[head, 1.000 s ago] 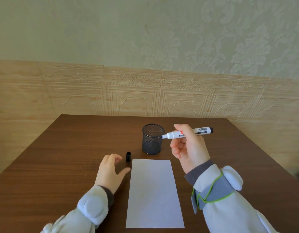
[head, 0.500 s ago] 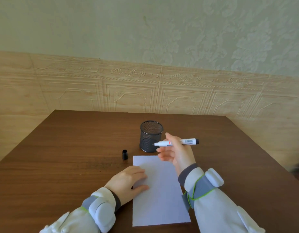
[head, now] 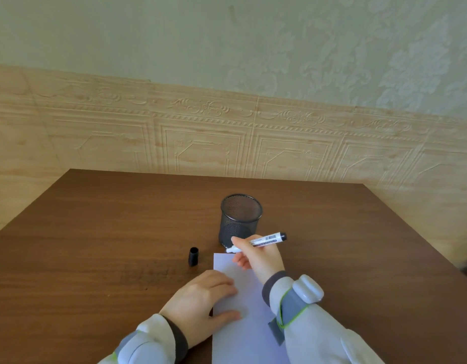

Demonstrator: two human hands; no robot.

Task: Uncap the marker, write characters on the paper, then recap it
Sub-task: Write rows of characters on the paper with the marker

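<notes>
Pinching the marker (head: 256, 243) in the right hand (head: 261, 258) fingers, its tip points left over the paper's (head: 242, 334) far edge, which the flat left hand (head: 200, 303) pins.

Beyond my grip, a dark brown wooden table (head: 96, 232) runs back to the wall. A tan embossed panel band (head: 200, 143) with scrollwork lines its lower part; pale green floral wallpaper (head: 253, 43) rises above, softly lit.
</notes>
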